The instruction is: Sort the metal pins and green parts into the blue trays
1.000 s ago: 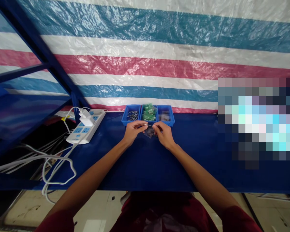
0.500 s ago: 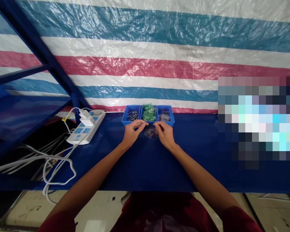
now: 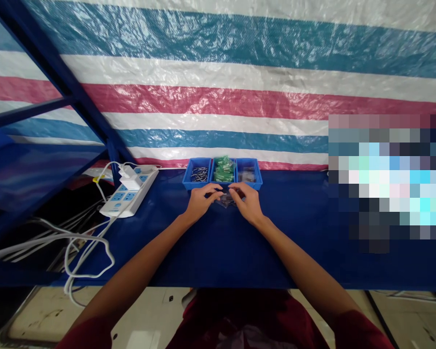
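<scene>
My left hand point(image 3: 202, 201) and my right hand point(image 3: 248, 202) are close together in front of the blue bins, thumbs and forefingers bent toward each other. Whatever small thing the fingertips pinch is too small to make out. Just beneath the fingertips lies a clear plastic bag point(image 3: 225, 200) with small dark pieces in it, partly hidden by the hands. Behind the hands stand a left blue bin point(image 3: 185, 180) of small metal pins or screws, a middle bin of green packets point(image 3: 224, 169), and a right blue bin point(image 3: 258, 180) of clear bags.
At the left of the blue table point(image 3: 221, 257) lies a white power strip point(image 3: 119, 208) with a white plug point(image 3: 131, 178) in it. White cables point(image 3: 89, 276) loop over the left edge. A striped plastic sheet point(image 3: 221, 102) hangs behind; the right side is pixelated.
Both hands have come slightly closer together and lower, over the clear bag. The left fingertips have moved a little toward the right. The bins have not moved.
</scene>
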### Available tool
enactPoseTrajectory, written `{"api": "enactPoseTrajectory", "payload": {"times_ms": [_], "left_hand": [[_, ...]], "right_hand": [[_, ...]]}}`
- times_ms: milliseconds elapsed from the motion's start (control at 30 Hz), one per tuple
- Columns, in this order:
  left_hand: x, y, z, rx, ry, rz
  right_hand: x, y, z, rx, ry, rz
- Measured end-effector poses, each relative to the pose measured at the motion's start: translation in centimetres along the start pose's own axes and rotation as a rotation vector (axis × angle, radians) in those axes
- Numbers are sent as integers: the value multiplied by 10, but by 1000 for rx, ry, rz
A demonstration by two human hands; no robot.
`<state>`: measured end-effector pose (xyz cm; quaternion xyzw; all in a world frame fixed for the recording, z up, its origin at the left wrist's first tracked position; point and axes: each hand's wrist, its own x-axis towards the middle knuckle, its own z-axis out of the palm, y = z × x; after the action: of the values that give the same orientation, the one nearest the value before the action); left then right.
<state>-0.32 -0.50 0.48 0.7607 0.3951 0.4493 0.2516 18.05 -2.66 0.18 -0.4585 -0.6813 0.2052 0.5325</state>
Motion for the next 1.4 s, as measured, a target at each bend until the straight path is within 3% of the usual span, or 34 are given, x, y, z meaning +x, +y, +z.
{"api": "enactPoseTrajectory", "payload": {"times_ms": [167,433,633,833,1033,1400], "left_hand": [[0,3,0,-118,22,-95],[1,3,2,-263,32,-159],[2,0,3,-186,88,-138],[3,1,1,-122,70,-122],[2,1,2,-167,58,-137],[3,7,0,-98,126,-68]], "right_hand": [[-2,5,4,6,-115,-71],[-1,5,4,-30,-112,-63],[1,7,3,-22,-25,-31],[1,4,4,16,-52,26],[-1,5,5,28,-59,-25],[-2,4,3,-30,-60,-36]]}}
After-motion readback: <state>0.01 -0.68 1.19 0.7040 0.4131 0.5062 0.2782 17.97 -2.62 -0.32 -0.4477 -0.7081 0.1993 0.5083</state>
